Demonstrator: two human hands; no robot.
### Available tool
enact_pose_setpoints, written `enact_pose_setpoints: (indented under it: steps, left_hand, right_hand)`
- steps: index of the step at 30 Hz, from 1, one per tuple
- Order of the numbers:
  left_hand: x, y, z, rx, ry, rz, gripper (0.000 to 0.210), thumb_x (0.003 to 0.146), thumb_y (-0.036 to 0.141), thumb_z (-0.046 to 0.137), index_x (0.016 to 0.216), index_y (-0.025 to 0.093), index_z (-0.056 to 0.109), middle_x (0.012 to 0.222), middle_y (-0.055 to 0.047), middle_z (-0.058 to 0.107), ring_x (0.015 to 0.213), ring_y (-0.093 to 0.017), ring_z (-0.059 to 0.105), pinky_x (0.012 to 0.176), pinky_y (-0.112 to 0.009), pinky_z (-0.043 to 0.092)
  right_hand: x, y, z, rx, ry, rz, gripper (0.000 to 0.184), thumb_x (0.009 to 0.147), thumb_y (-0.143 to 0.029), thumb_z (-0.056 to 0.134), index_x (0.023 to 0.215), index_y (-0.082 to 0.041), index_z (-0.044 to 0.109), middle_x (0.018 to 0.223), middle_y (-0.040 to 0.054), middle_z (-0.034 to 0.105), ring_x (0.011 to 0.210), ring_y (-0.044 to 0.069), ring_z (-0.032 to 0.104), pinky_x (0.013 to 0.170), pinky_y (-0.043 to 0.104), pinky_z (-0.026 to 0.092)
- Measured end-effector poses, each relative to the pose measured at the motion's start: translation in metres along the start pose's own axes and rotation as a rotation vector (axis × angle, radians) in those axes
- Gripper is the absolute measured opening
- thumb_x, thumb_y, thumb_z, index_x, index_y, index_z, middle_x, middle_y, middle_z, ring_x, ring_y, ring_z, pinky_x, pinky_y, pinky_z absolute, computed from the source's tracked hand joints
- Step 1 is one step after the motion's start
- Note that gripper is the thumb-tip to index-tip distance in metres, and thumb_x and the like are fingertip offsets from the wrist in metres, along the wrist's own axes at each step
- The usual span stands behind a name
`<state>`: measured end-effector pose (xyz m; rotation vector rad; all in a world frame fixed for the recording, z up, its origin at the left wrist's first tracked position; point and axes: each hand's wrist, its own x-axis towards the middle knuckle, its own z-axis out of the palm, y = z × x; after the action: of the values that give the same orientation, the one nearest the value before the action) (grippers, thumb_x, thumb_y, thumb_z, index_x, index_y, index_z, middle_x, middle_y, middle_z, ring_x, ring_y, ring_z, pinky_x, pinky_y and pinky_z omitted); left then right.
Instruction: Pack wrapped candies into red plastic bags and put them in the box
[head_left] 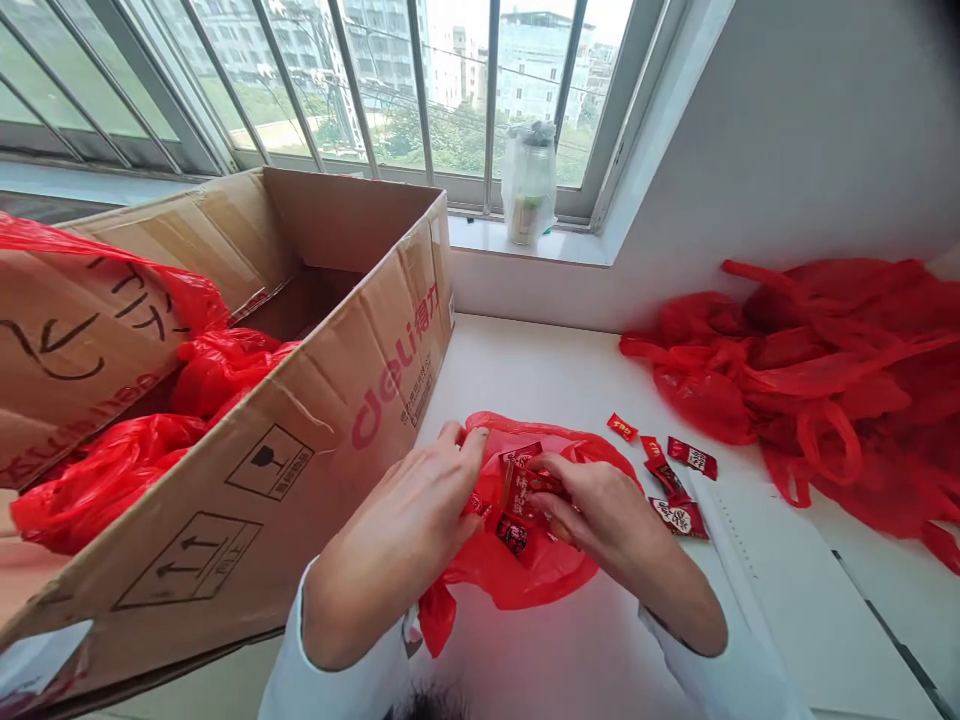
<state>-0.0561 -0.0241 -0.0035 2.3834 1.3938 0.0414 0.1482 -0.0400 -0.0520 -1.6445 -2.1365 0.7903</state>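
A red plastic bag [517, 590] lies spread on the white table with its mouth open, and several small red snack packets [513, 536] are inside it. My left hand [424, 490] is at the bag's left rim, its fingers curled over the film; part of the grip is hidden. Over the middle of the bag, my right hand [596, 505] pinches a red snack packet [523, 490] between thumb and fingers. Right of the bag, several loose packets [679, 518] lie on the table, close to my right wrist.
A large cardboard box [360, 380] stands at the left, holding filled red bags [127, 470]. A heap of red plastic bags [825, 370] covers the table's right side. On the sill of the barred window stands a bagged cup [528, 185]. The wall [787, 130] borders the table.
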Motion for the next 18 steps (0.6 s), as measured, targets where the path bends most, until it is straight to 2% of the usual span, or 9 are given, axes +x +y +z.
enact_pose_setpoints:
  steps: [3,5,7,9,13,15,18]
  left_hand:
    - [-0.005,0.002,-0.002,-0.025,-0.028,0.001,0.041,0.081,0.009,0.042,0.121,0.019,0.046,0.116,-0.008,0.051,0.101,-0.023,0.055,0.085,-0.035,0.044]
    - [-0.006,0.001,-0.004,-0.047,-0.028,0.010,0.042,0.083,0.008,0.041,0.123,0.020,0.046,0.112,-0.006,0.053,0.100,-0.022,0.055,0.085,-0.034,0.044]
    - [-0.007,-0.001,-0.004,-0.069,-0.013,0.030,0.041,0.085,0.007,0.039,0.123,0.021,0.047,0.109,-0.005,0.054,0.100,-0.021,0.054,0.086,-0.034,0.044]
    - [-0.006,-0.003,-0.004,-0.091,0.015,0.048,0.036,0.090,0.009,0.037,0.120,0.022,0.050,0.107,-0.005,0.054,0.099,-0.021,0.054,0.086,-0.034,0.043]
    - [-0.004,0.002,-0.009,-0.170,-0.007,0.049,0.027,0.096,0.018,0.034,0.107,0.026,0.057,0.098,-0.001,0.054,0.084,-0.016,0.055,0.077,-0.029,0.044]
    - [-0.005,0.005,-0.013,-0.195,-0.029,0.026,0.030,0.096,0.018,0.033,0.106,0.028,0.059,0.099,-0.001,0.055,0.080,-0.014,0.057,0.076,-0.027,0.045]
    - [-0.014,0.005,-0.014,-0.182,-0.036,-0.038,0.036,0.087,0.017,0.040,0.115,0.030,0.059,0.107,-0.003,0.057,0.086,-0.017,0.060,0.081,-0.028,0.047]
  right_hand:
    - [0.022,-0.007,0.026,-0.106,0.038,-0.004,0.023,0.094,-0.023,0.039,0.105,-0.020,0.059,0.082,0.0039,0.067,0.069,0.017,0.060,0.058,0.027,0.036]
    - [0.027,-0.006,0.029,-0.137,-0.002,0.006,0.027,0.094,-0.025,0.038,0.112,-0.021,0.057,0.086,0.0046,0.068,0.067,0.017,0.060,0.055,0.027,0.036]
    - [0.022,-0.001,0.020,-0.167,-0.026,0.005,0.028,0.095,-0.028,0.037,0.112,-0.023,0.059,0.082,0.0038,0.068,0.064,0.018,0.060,0.053,0.028,0.037]
    - [0.011,0.006,0.004,-0.135,0.010,-0.079,0.030,0.097,-0.029,0.035,0.109,-0.026,0.062,0.083,0.0025,0.069,0.069,0.018,0.063,0.057,0.028,0.041]
    - [-0.008,0.024,-0.028,-0.152,0.217,-0.223,0.029,0.096,-0.026,0.039,0.110,-0.032,0.063,0.101,0.0006,0.069,0.085,0.016,0.064,0.068,0.028,0.047]
    - [-0.009,0.030,-0.032,-0.264,0.241,-0.220,0.028,0.095,-0.025,0.041,0.106,-0.032,0.065,0.099,0.0011,0.069,0.087,0.019,0.061,0.067,0.030,0.047]
    - [0.000,0.030,-0.024,-0.428,0.155,-0.198,0.023,0.091,-0.020,0.048,0.099,-0.028,0.068,0.094,0.0040,0.068,0.093,0.024,0.057,0.071,0.034,0.047]
